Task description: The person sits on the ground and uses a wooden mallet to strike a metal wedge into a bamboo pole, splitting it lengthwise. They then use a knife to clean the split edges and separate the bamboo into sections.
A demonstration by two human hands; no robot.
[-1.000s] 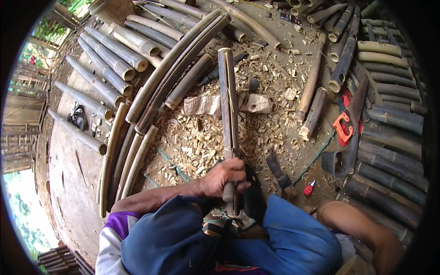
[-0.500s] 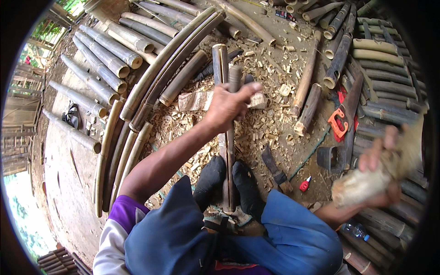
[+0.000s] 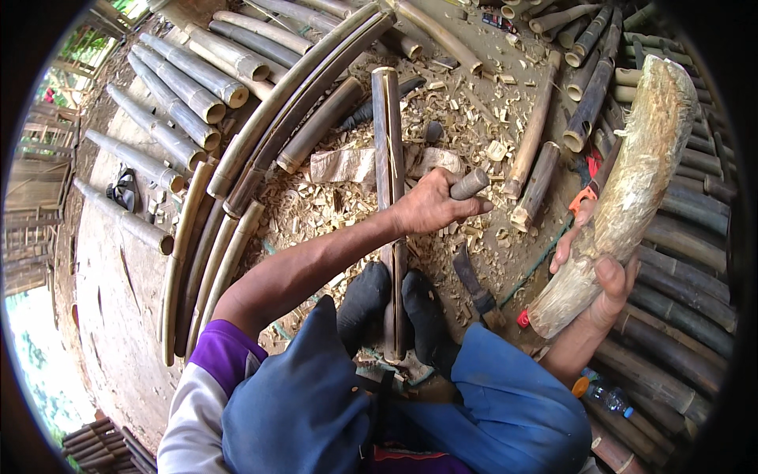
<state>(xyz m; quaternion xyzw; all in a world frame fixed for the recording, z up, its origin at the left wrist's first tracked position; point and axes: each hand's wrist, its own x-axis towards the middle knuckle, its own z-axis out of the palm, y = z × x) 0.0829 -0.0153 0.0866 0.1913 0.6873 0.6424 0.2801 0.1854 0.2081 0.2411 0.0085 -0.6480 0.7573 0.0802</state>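
My left hand (image 3: 433, 204) is closed around a short, round, rod-like tool (image 3: 470, 185), whose blunt brownish end sticks out past the thumb; its other end is hidden. Under that wrist lies a bamboo pole (image 3: 387, 118) with a long slit, running away from me between my feet in dark socks (image 3: 365, 306). Its upper part crosses a pale wood block (image 3: 345, 167). At the right, my right hand (image 3: 609, 288) grips a thick, rough, pale log (image 3: 643, 166), held up at a slant with the thumb across its near side.
Wood chips (image 3: 316, 209) litter the ground. A broad blade (image 3: 467, 272) lies near my right foot. Beyond the log are an orange-handled saw (image 3: 584, 197) and stacked bamboo (image 3: 687, 276). Curved bamboo poles (image 3: 276, 103) lie left; a plastic bottle (image 3: 608, 397) rests by my right knee.
My left hand has moved right and nearer me, and its rod-like tool has tipped from alongside the slit to pointing right. My right hand has swung the log from far right inward, more upright.
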